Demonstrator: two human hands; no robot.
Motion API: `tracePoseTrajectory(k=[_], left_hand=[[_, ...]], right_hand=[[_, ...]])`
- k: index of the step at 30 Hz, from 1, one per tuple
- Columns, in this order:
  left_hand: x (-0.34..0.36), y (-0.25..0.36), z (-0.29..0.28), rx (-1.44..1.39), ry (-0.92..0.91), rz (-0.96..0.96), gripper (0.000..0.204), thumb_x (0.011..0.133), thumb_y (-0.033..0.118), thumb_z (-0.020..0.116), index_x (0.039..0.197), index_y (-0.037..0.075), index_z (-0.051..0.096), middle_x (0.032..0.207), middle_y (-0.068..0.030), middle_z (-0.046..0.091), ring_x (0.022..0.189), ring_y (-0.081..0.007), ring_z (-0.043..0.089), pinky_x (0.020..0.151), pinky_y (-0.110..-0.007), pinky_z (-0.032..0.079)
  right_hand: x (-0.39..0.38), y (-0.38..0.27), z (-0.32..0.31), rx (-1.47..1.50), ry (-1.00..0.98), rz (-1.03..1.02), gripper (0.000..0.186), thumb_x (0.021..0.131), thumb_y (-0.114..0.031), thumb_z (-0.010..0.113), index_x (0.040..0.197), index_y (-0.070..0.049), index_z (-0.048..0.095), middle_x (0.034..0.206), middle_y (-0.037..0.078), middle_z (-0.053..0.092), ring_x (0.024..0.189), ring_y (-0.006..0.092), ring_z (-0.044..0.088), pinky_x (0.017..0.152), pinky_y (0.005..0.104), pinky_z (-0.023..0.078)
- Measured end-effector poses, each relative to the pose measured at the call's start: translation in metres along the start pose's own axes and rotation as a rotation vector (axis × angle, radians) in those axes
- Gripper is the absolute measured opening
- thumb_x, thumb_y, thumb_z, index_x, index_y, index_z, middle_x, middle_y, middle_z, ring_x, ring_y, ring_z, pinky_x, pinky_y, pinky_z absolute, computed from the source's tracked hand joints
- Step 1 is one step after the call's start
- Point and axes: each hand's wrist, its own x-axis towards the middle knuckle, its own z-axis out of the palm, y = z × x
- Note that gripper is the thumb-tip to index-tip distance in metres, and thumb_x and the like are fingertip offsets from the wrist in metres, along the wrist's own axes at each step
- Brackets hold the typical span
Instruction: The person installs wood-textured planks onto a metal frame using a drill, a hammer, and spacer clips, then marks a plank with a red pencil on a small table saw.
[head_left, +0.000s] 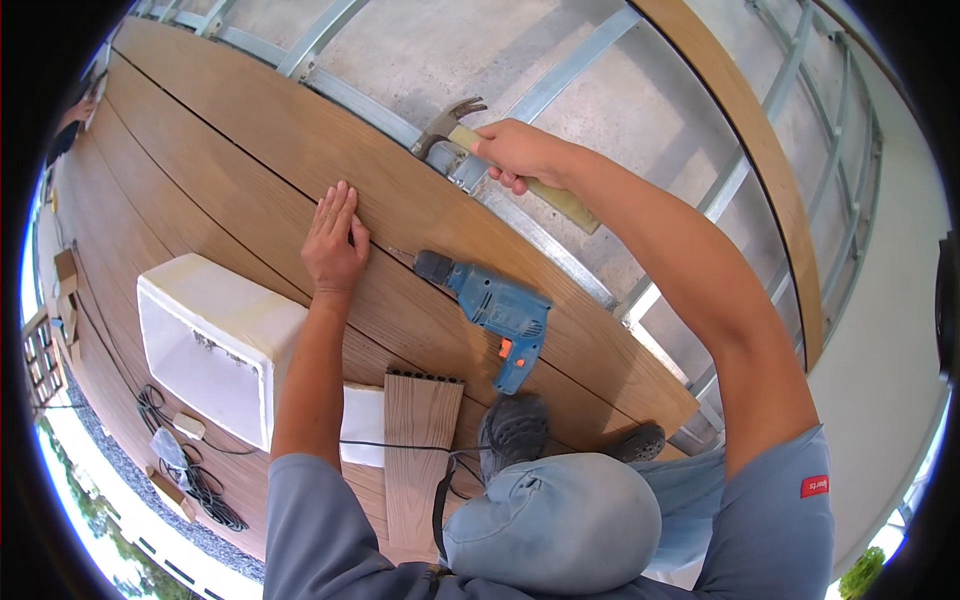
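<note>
My right hand [522, 155] grips the pale yellow handle of a claw hammer [442, 128]. The hammer's metal head is at the outer edge of the brown decking board [385, 150], beside a galvanized metal joist [570, 75]. My left hand [337, 240] lies flat on the boards, fingers stretched out and pointing away from me, holding nothing. To its right a blue corded power drill [497, 305] rests on its side on the decking, its thin bit pointing toward my left hand.
A white foam box [215, 335] lies on its side left of my left forearm. A short decking offcut [423, 450] is near my knee. Black cables [205, 495] coil at lower left. Open metal framing over concrete [420, 45] spans the far side. Another person's hand [80, 110] shows far left.
</note>
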Motion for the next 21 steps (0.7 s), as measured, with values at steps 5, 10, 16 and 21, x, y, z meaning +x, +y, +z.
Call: tracePoseTrajectory(k=[5,10,16,21], left_hand=[[-0.004,0.004,-0.002,-0.016,-0.020,-0.001,0.040,0.088,0.004,0.060,0.127,0.007,0.070,0.136,-0.0092,0.066,0.127,-0.0255,0.062,0.111,-0.040,0.048],[-0.004,-0.003,-0.004,0.030,-0.020,0.010,0.040,0.088,0.004,0.059,0.127,0.006,0.070,0.136,-0.0094,0.066,0.128,-0.0251,0.062,0.111,-0.040,0.048],[0.000,0.001,-0.002,0.005,0.000,0.014,0.039,0.088,0.003,0.059,0.125,0.005,0.070,0.134,-0.0097,0.067,0.127,-0.0252,0.063,0.110,-0.040,0.048],[-0.001,0.002,-0.002,0.000,0.018,0.019,0.037,0.087,0.003,0.060,0.123,0.005,0.072,0.132,-0.0099,0.068,0.125,-0.0251,0.064,0.110,-0.040,0.049]], right_hand=[[-0.007,-0.003,-0.002,-0.065,-0.037,0.036,0.027,0.105,-0.021,0.048,0.123,-0.003,0.059,0.072,0.004,0.050,0.050,0.0100,0.045,0.043,0.0276,0.041],[-0.035,0.007,-0.005,-0.131,-0.055,0.010,0.046,0.107,-0.024,0.046,0.151,-0.011,0.048,0.072,0.000,0.049,0.050,0.0078,0.041,0.045,0.0254,0.042],[-0.068,0.037,-0.012,-0.343,0.073,-0.037,0.041,0.106,-0.024,0.047,0.142,-0.008,0.054,0.070,0.006,0.054,0.047,0.0154,0.050,0.045,0.0330,0.045],[-0.068,0.037,-0.009,-0.412,0.053,-0.045,0.042,0.106,-0.025,0.047,0.144,-0.010,0.052,0.070,0.007,0.055,0.046,0.0162,0.050,0.047,0.0340,0.046]])
